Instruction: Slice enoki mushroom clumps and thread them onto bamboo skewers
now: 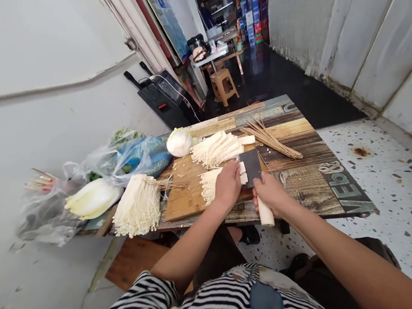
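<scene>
My right hand (269,192) is closed round the pale wooden handle of a cleaver (250,167), its dark blade standing at the root end of an enoki mushroom bunch (210,184). My left hand (229,181) presses that bunch onto the wooden cutting board (181,205), fingers close to the blade. More enoki mushrooms (217,149) lie in a row at the far side of the board. A pile of thin wooden skewers (273,140) rests on the table to the right. Left of the board, skewered enoki mushrooms (138,206) hang over the table edge.
A round cabbage piece (179,142) sits behind the board. Farther left are a napa cabbage half (94,199) and plastic bags (141,155) of vegetables. A black speaker-like case (168,94) stands beyond the wood-patterned table (301,189); a stool (224,84) is farther back.
</scene>
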{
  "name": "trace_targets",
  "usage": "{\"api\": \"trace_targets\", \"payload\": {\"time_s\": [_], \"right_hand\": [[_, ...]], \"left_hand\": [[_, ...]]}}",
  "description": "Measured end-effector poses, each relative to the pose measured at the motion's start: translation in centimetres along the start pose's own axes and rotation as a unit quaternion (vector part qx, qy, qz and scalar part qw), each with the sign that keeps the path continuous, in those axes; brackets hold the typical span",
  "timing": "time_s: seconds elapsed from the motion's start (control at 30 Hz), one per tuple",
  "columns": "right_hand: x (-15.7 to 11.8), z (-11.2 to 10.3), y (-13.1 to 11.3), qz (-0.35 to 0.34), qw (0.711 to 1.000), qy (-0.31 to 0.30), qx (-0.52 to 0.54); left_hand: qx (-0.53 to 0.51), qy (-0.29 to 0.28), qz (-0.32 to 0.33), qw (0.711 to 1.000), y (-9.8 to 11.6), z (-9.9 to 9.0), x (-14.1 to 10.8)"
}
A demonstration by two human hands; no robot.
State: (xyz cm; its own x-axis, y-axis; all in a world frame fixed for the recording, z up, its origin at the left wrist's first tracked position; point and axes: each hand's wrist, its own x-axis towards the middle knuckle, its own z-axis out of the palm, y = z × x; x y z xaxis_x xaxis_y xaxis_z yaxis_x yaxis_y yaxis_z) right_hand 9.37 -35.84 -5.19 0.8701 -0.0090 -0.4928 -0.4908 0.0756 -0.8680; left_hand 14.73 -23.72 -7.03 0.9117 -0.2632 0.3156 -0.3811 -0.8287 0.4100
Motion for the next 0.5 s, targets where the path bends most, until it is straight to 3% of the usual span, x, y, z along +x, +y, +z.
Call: {"api": "trace_targets", "payload": {"time_s": [0.17,0.3,0.5], "right_hand": [[-0.2,0.0,0.6,-0.004,1.000,-0.011,-0.005],[0.4,0.6,0.1,-0.011,1.000,-0.010,0.004],[-1.2,1.1,1.4,-0.006,1.000,-0.020,-0.005]], "left_hand": [[-0.007,0.018,0.033,0.999,-0.4,0.2,0.0],[0.004,0.007,0.019,1.000,-0.5,0.1,0.0],[-0.009,0.016,0.017,1.000,-0.8,0.6,-0.1]]}}
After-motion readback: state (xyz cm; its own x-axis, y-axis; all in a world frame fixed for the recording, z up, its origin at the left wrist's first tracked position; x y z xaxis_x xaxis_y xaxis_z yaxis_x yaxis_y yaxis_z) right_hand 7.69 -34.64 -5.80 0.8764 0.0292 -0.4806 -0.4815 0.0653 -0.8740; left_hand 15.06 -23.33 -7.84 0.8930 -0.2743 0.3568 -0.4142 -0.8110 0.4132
